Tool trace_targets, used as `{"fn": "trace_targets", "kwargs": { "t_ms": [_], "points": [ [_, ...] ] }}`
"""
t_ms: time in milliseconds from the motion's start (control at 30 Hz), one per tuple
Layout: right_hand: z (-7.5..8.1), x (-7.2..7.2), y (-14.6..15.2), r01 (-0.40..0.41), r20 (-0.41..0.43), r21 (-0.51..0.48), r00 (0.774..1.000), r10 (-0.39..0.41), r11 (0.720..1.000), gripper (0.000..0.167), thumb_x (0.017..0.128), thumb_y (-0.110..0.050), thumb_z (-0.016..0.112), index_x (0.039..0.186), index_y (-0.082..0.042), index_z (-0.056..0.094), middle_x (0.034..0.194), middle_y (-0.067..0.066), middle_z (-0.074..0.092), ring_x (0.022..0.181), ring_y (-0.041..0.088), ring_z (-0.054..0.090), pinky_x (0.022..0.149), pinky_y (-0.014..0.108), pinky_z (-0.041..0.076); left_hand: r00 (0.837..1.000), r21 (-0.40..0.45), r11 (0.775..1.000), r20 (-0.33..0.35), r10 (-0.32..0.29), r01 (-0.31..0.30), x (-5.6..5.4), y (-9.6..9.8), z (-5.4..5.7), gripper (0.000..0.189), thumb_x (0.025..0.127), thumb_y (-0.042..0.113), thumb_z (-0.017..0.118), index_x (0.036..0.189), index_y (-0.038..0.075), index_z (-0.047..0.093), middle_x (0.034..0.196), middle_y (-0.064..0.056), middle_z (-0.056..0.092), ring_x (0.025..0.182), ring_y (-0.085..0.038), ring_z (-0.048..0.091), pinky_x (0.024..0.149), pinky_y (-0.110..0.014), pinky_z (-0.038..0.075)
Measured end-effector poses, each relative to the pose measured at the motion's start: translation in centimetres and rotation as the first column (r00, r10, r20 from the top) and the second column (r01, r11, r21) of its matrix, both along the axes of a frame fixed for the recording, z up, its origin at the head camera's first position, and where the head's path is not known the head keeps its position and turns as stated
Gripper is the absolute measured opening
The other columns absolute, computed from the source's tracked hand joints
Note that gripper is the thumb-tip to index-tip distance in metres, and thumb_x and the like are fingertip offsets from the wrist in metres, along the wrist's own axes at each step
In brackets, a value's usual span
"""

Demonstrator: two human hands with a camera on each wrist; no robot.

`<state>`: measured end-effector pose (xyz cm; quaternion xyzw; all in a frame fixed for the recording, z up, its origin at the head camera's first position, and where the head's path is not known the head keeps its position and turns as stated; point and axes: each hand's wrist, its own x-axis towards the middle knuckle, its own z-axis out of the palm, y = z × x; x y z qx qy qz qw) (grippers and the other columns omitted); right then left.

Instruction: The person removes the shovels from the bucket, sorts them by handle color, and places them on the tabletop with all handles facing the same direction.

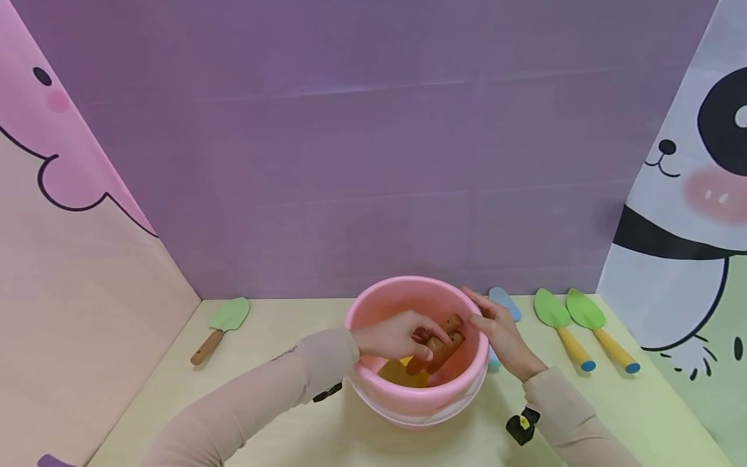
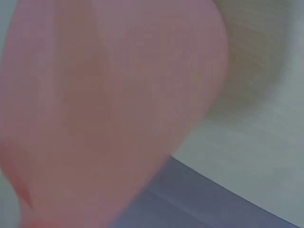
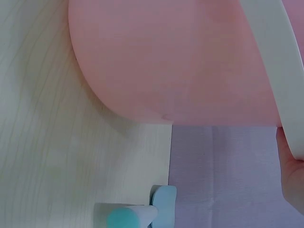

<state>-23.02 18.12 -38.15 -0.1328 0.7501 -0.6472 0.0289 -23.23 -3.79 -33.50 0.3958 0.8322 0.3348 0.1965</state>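
Observation:
A pink bucket (image 1: 417, 394) with a white carrying handle (image 3: 273, 61) stands upright on the table. My left hand (image 1: 393, 334) reaches over its near-left rim, fingers curled at the wooden handles of several tools inside. Thumb and index finger pinch one brown wooden handle (image 1: 434, 346); other wooden handles (image 1: 448, 355) lean against the inner wall. Something yellow (image 1: 403, 373) lies at the bucket's bottom, and the tools' heads are mostly hidden. With my right hand (image 1: 503, 334) I grip the bucket's right rim. The bucket's pink wall (image 2: 104, 95) fills much of the left wrist view.
Two green trowels (image 1: 551, 308) with yellow handles lie to the right. A light blue tool (image 1: 504, 303) is partly hidden behind the bucket and right hand. At the far left lies a green hand shovel (image 1: 230, 314) with a wooden handle. A purple wall (image 1: 350, 162) backs the table.

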Motion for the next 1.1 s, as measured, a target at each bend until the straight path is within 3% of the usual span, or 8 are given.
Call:
{"fn": "trace_targets", "kwargs": {
  "t_ms": [133,300,367,567,767,1000,1100],
  "points": [
    [0.1,0.1,0.1,-0.011,0.008,-0.004,1.0,0.011,1.0,0.055,0.089,-0.009,0.043,0.143,-0.006,0.03,0.146,0.015,0.032,0.124,0.019,0.044,0.086,0.016,0.046,0.996,0.066,0.995,0.045,0.076,-0.079,-0.3,-1.6,0.6,0.027,0.083,-0.001,0.062,0.109,0.002,0.064,0.102,-0.01,0.065,0.086,-0.01,0.056,0.081,-0.019,0.048],
    [0.2,0.1,0.2,-0.008,0.014,-0.014,1.0,0.008,1.0,0.055,0.089,-0.009,0.043,0.143,-0.006,0.03,0.146,0.016,0.032,0.111,-0.001,0.05,0.084,0.016,0.047,0.992,0.098,0.988,0.039,0.117,-0.121,-0.9,-3.0,1.2,0.027,0.081,-0.002,0.063,0.108,0.002,0.064,0.099,-0.01,0.064,0.088,-0.014,0.058,0.083,-0.024,0.05],
    [0.3,0.1,0.2,-0.002,0.014,-0.014,1.0,0.002,1.0,0.055,0.089,-0.009,0.043,0.143,-0.006,0.031,0.145,0.016,0.033,0.113,0.001,0.049,0.085,0.016,0.046,0.992,0.089,0.989,0.016,0.121,-0.122,-1.1,-3.3,1.3,0.028,0.081,-0.001,0.064,0.108,0.003,0.065,0.1,-0.009,0.065,0.09,-0.016,0.059,0.083,-0.024,0.05],
    [0.3,0.3,-0.1,-0.003,0.008,-0.019,1.0,0.003,1.0,0.055,0.09,-0.009,0.044,0.142,-0.004,0.031,0.146,0.017,0.032,0.128,0.029,0.037,0.087,0.015,0.044,0.989,0.01,0.991,-0.072,0.132,-0.132,-1.4,-4.2,1.8,0.026,0.081,0.002,0.065,0.107,0.005,0.065,0.093,-0.005,0.062,0.089,-0.015,0.058,0.086,-0.028,0.05],
    [0.2,0.1,-0.2,0.011,0.005,-0.008,1.0,-0.011,1.0,0.054,0.089,-0.009,0.045,0.142,-0.005,0.033,0.145,0.015,0.034,0.128,0.026,0.038,0.087,0.012,0.043,0.988,-0.058,0.997,-0.151,0.032,-0.041,-2.0,-5.1,1.9,0.024,0.081,-0.004,0.063,0.103,0.005,0.065,0.091,-0.003,0.06,0.084,-0.012,0.056,0.084,-0.026,0.051],
    [0.0,0.0,-0.2,0.02,0.009,0.003,1.0,-0.02,1.0,0.055,0.089,-0.009,0.044,0.142,-0.005,0.033,0.146,0.015,0.032,0.129,0.03,0.035,0.087,0.012,0.043,0.983,-0.119,0.985,-0.123,-0.14,0.126,-2.6,-5.5,1.9,0.034,0.081,-0.016,0.049,0.101,0.008,0.063,0.074,-0.002,0.069,0.091,-0.007,0.057,0.09,-0.022,0.044],
    [0.0,0.0,-0.2,0.024,0.007,0.007,1.0,-0.024,1.0,0.054,0.089,-0.009,0.044,0.142,-0.006,0.033,0.145,0.015,0.033,0.129,0.031,0.036,0.087,0.013,0.043,0.977,-0.13,0.98,-0.132,-0.165,0.148,-2.8,-5.4,1.9,0.039,0.079,-0.019,0.045,0.094,0.011,0.065,0.074,0.0,0.069,0.089,-0.007,0.058,0.085,-0.022,0.047]
  ]
}}
